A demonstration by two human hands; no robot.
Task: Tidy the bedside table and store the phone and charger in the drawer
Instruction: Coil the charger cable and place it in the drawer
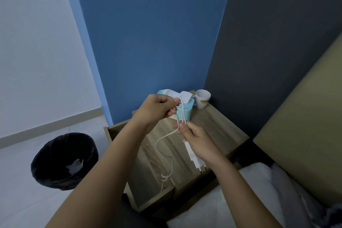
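Above the wooden bedside table [218, 126] I hold a white charger. My right hand [199, 142] grips the plug adapter [193, 157], prongs pointing down toward me. My left hand [157, 107] pinches a folded loop of the white cable [182, 113] higher up. The rest of the cable [162, 146] hangs in a slack curl down over the table's front. The drawer [111, 131] is pulled open to the left, its inside hidden by my left arm. No phone is visible.
A light blue tissue box [187, 109] with white tissue and a white mug [202, 98] stand at the table's back by the blue wall. A black bin [64, 161] with a liner sits on the floor at left. A bed with white bedding [259, 190] lies right.
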